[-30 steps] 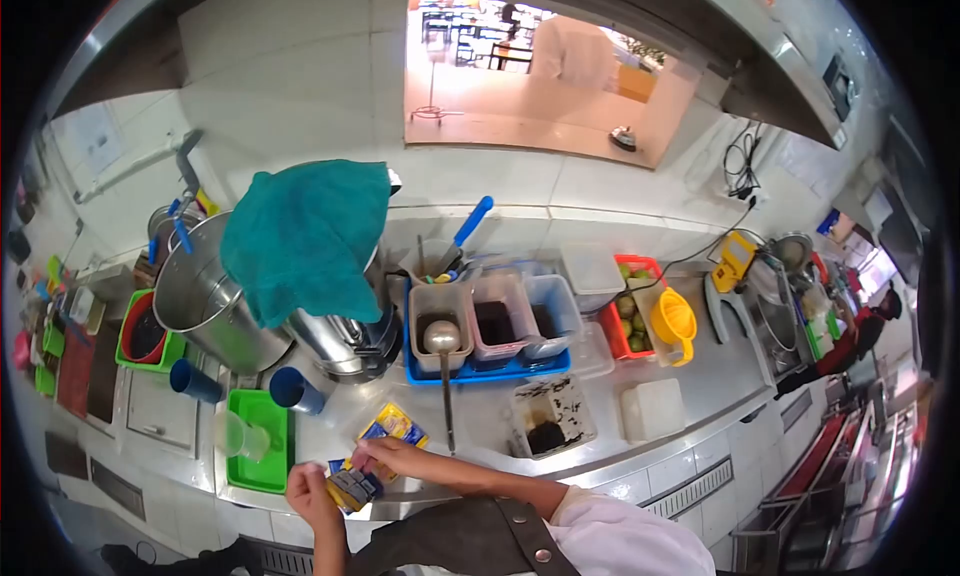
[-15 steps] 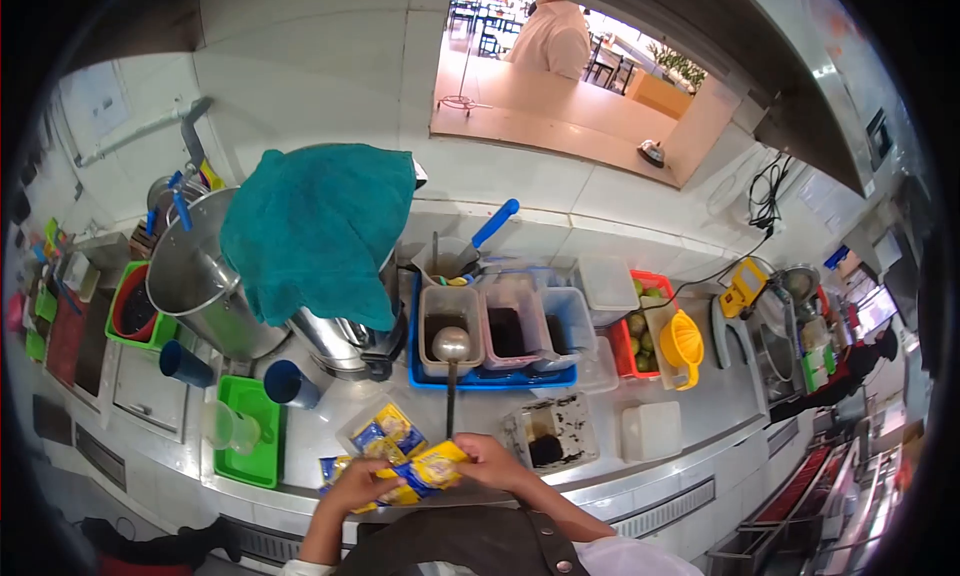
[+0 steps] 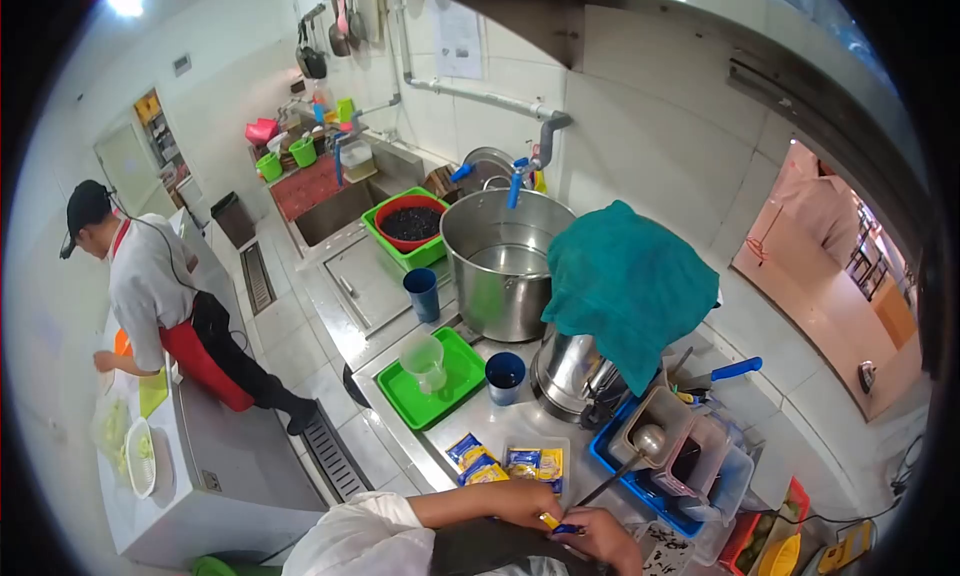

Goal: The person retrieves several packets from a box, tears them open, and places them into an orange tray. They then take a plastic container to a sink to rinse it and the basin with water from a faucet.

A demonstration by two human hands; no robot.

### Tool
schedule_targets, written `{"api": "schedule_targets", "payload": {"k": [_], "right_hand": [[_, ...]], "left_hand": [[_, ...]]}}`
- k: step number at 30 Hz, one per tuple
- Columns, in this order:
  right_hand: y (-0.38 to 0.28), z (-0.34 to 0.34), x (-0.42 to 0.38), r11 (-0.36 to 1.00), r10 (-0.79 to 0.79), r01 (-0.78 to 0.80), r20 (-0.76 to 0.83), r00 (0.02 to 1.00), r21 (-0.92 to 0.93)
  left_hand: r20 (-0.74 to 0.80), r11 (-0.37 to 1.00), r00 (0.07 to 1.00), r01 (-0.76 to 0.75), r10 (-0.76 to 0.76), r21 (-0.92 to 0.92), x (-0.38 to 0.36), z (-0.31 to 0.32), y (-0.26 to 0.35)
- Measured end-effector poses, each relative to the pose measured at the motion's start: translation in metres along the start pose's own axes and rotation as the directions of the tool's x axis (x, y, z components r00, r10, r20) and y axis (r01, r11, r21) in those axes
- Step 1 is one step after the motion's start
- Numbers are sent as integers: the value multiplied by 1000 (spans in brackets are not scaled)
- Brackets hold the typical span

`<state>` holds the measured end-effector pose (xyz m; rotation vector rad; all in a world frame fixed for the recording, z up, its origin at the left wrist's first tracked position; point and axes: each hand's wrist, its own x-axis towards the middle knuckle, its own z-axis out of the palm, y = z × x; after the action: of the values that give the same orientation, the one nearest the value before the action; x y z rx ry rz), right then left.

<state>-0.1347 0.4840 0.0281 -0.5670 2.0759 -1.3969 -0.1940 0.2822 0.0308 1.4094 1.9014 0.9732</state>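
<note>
My left hand (image 3: 530, 503) and my right hand (image 3: 603, 538) are close together at the bottom centre, fingers closed around a small yellow and blue packet (image 3: 562, 525). Most of the packet is hidden by the fingers. More yellow and blue packets (image 3: 480, 464) lie on the steel counter, and others (image 3: 535, 464) sit in a clear container just beyond my left hand. A ladle (image 3: 649, 440) rests in a clear tub in the blue tray (image 3: 603, 446), its dark handle reaching down toward my hands.
A green tray (image 3: 433, 378) holds a clear cup. Blue cups (image 3: 504, 373), a large steel pot (image 3: 505, 266) and a teal cloth (image 3: 630, 276) over a steel vessel stand behind. At left, a person (image 3: 165, 286) works at another counter. Limes fill a red basket (image 3: 765, 526).
The view has swung left, bringing the sink and the other person into sight. My hands have come closer together, and the packet, earlier spread out between them, is now mostly covered.
</note>
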Motion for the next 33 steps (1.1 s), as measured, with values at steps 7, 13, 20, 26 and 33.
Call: {"api": "schedule_targets", "payload": {"k": [7, 13, 20, 26, 33], "right_hand": [[0, 24, -10, 995, -41, 56, -180, 983, 79], [-17, 23, -29, 963, 4, 85, -329, 944, 255], [-6, 31, -35, 928, 95, 39, -334, 938, 371], [-12, 21, -29, 976, -54, 102, -245, 968, 190], [-9, 27, -32, 959, -120, 211, -406, 906, 188]], "left_hand": [[-29, 995, 999, 23, -26, -100, -15, 1, 11], [-218, 993, 974, -82, 62, -87, -7, 7, 24], [-198, 993, 980, -10, -13, -114, -9, 7, 38], [-157, 987, 986, 30, -56, -159, -6, 9, 37], [-359, 989, 933, -40, -15, -145, -4, 22, 47]]}}
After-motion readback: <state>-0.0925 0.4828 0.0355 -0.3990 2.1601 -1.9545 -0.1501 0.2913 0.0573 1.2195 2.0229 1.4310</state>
